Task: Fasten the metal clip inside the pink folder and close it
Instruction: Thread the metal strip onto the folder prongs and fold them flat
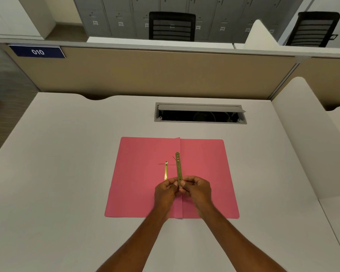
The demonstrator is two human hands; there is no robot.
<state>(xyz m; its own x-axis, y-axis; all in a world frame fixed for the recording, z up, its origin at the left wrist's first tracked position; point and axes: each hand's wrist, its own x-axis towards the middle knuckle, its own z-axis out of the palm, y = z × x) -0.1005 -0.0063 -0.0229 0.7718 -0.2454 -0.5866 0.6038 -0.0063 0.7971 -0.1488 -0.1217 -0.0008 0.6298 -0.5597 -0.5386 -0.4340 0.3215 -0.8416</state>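
Observation:
The pink folder (141,183) lies open and flat on the white desk, its fold running down the middle. A brass prong (166,171) sticks up from the left leaf next to the fold. Above the fold I hold a flat brass clip bar (178,166) with holes, standing nearly upright. My left hand (165,190) and my right hand (196,188) both pinch the bar's lower end, fingertips touching. The bar's bottom end is hidden by my fingers.
The white desk (67,173) has an open grey cable hatch (200,113) behind the folder. A beige partition (145,75) closes the far side, with a blue "010" sign (37,52). A white side divider (306,138) stands at the right.

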